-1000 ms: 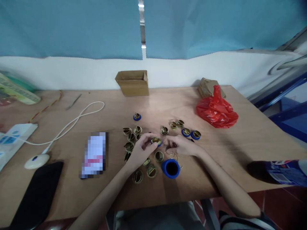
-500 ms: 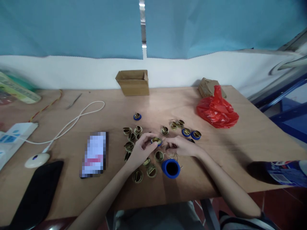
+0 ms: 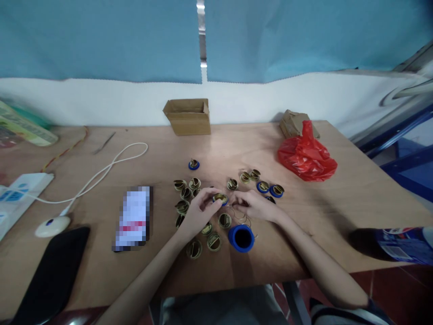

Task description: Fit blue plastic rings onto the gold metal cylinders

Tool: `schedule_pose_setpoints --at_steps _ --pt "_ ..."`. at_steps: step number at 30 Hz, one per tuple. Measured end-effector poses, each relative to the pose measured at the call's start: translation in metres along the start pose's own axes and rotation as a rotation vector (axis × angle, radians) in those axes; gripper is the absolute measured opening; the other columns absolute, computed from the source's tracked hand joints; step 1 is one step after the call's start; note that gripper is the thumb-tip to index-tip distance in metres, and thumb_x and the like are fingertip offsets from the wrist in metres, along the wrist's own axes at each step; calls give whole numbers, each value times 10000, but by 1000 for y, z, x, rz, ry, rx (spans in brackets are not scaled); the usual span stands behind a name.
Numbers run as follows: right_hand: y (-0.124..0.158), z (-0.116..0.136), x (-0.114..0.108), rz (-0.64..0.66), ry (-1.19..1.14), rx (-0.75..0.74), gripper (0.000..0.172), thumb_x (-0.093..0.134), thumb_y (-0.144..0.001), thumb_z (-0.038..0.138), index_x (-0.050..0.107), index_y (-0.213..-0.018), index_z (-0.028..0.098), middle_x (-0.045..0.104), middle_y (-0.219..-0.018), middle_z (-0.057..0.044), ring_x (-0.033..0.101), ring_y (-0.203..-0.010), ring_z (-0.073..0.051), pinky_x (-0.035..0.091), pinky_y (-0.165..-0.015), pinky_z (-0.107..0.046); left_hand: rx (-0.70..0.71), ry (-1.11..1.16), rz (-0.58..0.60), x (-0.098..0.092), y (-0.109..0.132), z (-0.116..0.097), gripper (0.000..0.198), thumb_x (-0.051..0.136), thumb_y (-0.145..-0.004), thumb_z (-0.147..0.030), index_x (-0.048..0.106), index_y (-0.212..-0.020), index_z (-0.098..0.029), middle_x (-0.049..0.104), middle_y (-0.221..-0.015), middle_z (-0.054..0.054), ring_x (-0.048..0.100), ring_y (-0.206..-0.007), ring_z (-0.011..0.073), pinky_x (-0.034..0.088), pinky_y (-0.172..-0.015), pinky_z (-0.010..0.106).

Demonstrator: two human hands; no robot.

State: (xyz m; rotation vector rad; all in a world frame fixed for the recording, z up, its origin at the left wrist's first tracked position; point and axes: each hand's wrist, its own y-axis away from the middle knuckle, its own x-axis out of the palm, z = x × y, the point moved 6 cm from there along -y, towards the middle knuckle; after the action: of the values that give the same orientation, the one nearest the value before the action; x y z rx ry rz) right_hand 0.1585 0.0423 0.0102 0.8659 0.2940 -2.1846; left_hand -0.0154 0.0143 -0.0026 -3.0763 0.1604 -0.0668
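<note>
My left hand (image 3: 199, 213) pinches a small brass disc with a blue ring (image 3: 220, 198) just above the wooden table (image 3: 338, 198). My right hand (image 3: 253, 205) is curled close beside it, fingertips pinched on something thin that I cannot make out, over thin wire rings (image 3: 243, 220). Several loose brass discs (image 3: 184, 194) lie under and left of my left hand. A blue round cap (image 3: 241, 238) stands in front of my hands. More discs, some with blue rings (image 3: 267, 187), lie behind my right hand.
An open cardboard box (image 3: 188, 116) stands at the back wall. A red plastic bag (image 3: 306, 155) lies back right, a phone (image 3: 133, 217) left of the discs. A white mouse (image 3: 52, 226), its cable and a black pad (image 3: 47, 275) lie far left. A blue can (image 3: 402, 243) lies at the right edge.
My right hand has shifted slightly up and left, closer to the ringed disc. My left hand keeps its hold on the disc almost in place.
</note>
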Motion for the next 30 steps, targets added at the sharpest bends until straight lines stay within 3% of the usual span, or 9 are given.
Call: schedule_pose_setpoints --at_steps 6,11,20,30 --pt "-4 -2 2 -98 57 24 43 557 -948 168 592 -925 177 584 -672 28 513 -584 -119 341 -590 -245 -4 2 -22 -1 0 4 222 718 -841 -336 673 -1016 -207 730 -1032 54 694 -993 186 562 -893 326" --pt "-5 -1 7 -94 56 58 196 658 -936 358 586 -875 186 577 -659 31 512 -577 -118 323 -562 -240 -2 -27 -34 -3 -1 5 226 720 -841 -342 679 -1018 -208 729 -1039 58 694 -1010 199 561 -904 342" --pt "-10 -3 16 -151 204 126 318 721 -899 430 529 -805 195 601 -683 13 516 -592 -122 304 -572 -242 2 -19 -37 -3 -1 6 229 716 -839 -355 671 -1007 -205 727 -1037 58 693 -1007 201 559 -899 338" --pt "-10 -3 10 -235 355 241 210 664 -947 374 585 -881 191 663 -771 -34 604 -692 -171 272 -584 -265 -16 0 -33 -1 -1 5 224 717 -841 -361 675 -997 -206 725 -1026 58 689 -999 204 558 -899 348"
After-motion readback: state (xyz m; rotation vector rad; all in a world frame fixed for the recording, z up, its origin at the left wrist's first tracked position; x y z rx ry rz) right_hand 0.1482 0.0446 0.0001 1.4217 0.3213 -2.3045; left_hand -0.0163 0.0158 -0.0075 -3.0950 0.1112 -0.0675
